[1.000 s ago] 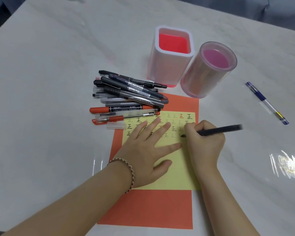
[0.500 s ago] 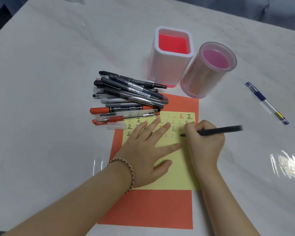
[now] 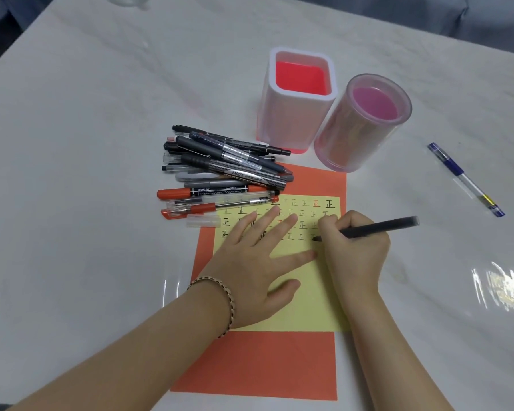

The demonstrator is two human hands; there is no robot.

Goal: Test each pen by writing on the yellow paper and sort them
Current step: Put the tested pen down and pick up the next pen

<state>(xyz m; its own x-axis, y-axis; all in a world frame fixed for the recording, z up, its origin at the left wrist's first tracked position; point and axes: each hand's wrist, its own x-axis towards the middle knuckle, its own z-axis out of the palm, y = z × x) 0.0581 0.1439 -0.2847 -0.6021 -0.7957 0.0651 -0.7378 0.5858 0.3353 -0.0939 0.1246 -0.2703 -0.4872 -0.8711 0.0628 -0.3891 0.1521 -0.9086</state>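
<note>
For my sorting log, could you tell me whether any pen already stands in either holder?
No, the square holder and the round holder both show bare coloured bottoms, with no pen inside.

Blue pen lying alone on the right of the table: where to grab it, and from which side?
Pinch the blue pen at mid-barrel, on the clear section, coming straight down from above with the fingers set across its long axis. It lies flat and diagonal on the table, apart from everything else, with bare surface along both sides, so a top-down pinch should meet nothing in the way.
</note>
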